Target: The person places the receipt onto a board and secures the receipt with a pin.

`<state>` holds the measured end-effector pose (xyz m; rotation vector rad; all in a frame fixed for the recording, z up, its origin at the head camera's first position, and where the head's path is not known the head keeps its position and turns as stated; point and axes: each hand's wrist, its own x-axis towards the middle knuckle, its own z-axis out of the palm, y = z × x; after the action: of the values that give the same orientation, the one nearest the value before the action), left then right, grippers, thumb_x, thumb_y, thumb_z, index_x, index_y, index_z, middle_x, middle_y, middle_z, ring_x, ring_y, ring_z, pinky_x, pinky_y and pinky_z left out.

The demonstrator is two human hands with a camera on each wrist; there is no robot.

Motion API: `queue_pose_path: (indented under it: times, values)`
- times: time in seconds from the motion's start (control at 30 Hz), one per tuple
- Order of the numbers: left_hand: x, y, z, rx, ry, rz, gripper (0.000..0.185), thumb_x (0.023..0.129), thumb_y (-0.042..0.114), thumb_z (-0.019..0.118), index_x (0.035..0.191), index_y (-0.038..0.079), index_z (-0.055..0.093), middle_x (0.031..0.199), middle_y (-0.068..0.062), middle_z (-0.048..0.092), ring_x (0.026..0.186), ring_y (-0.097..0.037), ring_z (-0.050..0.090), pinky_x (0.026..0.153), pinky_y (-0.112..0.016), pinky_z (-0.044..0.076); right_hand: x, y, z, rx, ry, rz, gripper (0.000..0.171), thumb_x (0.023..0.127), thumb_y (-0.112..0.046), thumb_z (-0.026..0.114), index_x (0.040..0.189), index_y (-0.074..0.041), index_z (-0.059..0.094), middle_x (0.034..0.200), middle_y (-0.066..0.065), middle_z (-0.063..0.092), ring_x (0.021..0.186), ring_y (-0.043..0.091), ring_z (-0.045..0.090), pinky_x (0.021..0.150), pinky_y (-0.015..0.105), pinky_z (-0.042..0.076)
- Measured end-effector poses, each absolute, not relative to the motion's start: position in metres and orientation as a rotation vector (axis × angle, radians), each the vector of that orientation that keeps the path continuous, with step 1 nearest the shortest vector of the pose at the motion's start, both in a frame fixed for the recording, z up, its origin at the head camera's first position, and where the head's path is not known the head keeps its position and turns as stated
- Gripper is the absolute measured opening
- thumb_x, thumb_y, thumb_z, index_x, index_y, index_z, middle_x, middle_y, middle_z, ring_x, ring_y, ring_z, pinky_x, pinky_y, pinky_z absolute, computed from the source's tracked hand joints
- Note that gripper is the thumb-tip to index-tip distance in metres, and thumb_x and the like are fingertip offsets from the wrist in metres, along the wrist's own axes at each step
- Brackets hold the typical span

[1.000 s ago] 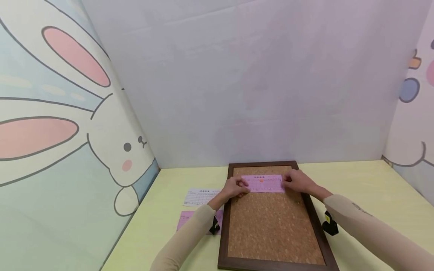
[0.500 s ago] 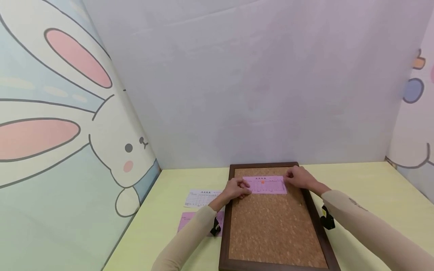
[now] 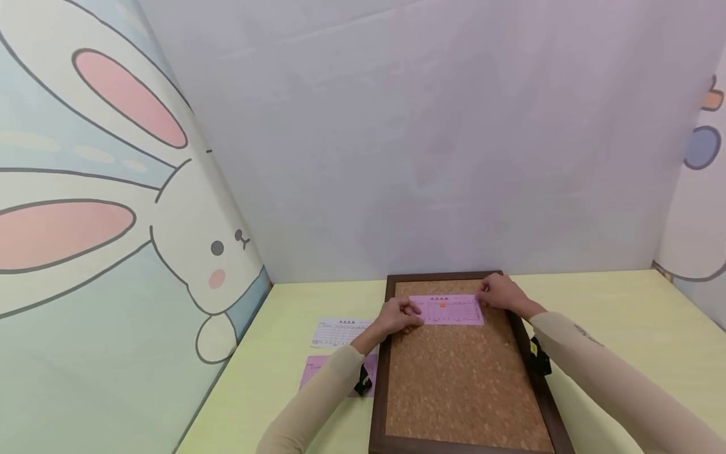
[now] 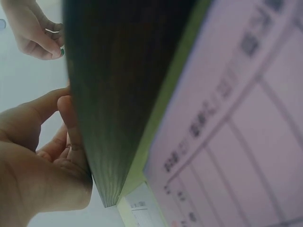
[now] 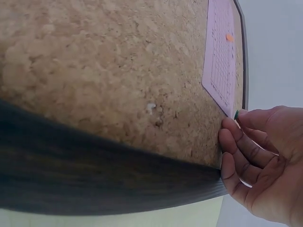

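Note:
A cork board [image 3: 459, 378] in a dark wooden frame [image 3: 379, 391] lies on the pale green table. Across its top end lies a pink printed slip [image 3: 446, 309], with a small orange pin [image 3: 443, 304] near its upper middle. My left hand [image 3: 399, 315] rests on the slip's left end at the frame's left rail. My right hand [image 3: 499, 294] touches the slip's right end with relaxed fingers. In the right wrist view, my right fingertips [image 5: 234, 125] meet the slip's corner [image 5: 220, 61]. The left wrist view shows my left hand [image 4: 42, 161] pressed against the frame [image 4: 123, 94].
Left of the board, a white printed sheet [image 3: 337, 332] and a second pink slip [image 3: 317, 369] lie on the table. Cartoon rabbit panels close in the left side and a plain wall stands behind. Bare table stretches to the right of the board [image 3: 612, 315].
My right hand has drawn slightly back toward the slip's upper right corner. The slip and my left hand have stayed put; only the view has shifted a little.

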<state>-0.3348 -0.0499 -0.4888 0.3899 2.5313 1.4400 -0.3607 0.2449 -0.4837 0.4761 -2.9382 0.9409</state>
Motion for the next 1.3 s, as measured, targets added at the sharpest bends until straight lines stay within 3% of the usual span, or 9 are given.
queue_pose_path:
  times: [0.27,0.43,0.77,1.03,1.3]
  values:
    - [-0.334,-0.049,-0.486,0.382,2.53,1.428,0.019,0.088,0.006,0.078,0.103,-0.003,0.07,0.071,0.006,0.063,0.055,-0.005,0.055,0.049,-0.016,0.047,-0.364,0.239,-0.481,0.436,-2.987,0.929,0.017,0.095,-0.011,0.062,0.086,0.0,0.071,0.07,0.003,0.063,0.06,0.012,0.052,0.054,0.025,0.04]
    - [-0.334,-0.048,-0.488,0.372,2.523,1.442,0.017,0.087,0.006,0.079,0.101,-0.001,0.071,0.073,0.003,0.065,0.056,-0.007,0.055,0.05,-0.016,0.047,-0.367,0.239,-0.485,0.408,-3.011,0.909,0.018,0.096,-0.012,0.062,0.087,0.0,0.072,0.07,0.001,0.06,0.062,0.013,0.051,0.055,0.026,0.038]
    - [-0.333,-0.045,-0.489,0.358,2.537,1.444,0.017,0.086,0.007,0.08,0.099,0.0,0.072,0.072,0.003,0.063,0.055,-0.007,0.054,0.05,-0.017,0.046,-0.366,0.241,-0.485,0.44,-2.968,0.944,0.02,0.096,-0.01,0.062,0.08,-0.003,0.071,0.064,-0.003,0.057,0.058,0.011,0.048,0.053,0.026,0.037]
    - [-0.335,-0.045,-0.489,0.367,2.534,1.442,0.018,0.087,0.007,0.079,0.102,-0.002,0.072,0.072,0.004,0.061,0.056,-0.007,0.055,0.051,-0.017,0.046,-0.354,0.245,-0.472,0.447,-2.972,0.957,0.019,0.095,-0.009,0.062,0.093,0.004,0.075,0.072,0.004,0.068,0.06,0.012,0.054,0.054,0.026,0.043]
    - [-0.333,-0.046,-0.49,0.368,2.546,1.436,0.017,0.088,0.008,0.079,0.1,-0.001,0.071,0.073,0.004,0.062,0.057,-0.007,0.055,0.051,-0.017,0.046,-0.337,0.25,-0.463,0.533,-2.923,0.906,0.019,0.096,-0.01,0.062,0.089,0.004,0.074,0.065,0.0,0.061,0.056,0.01,0.049,0.052,0.025,0.039]
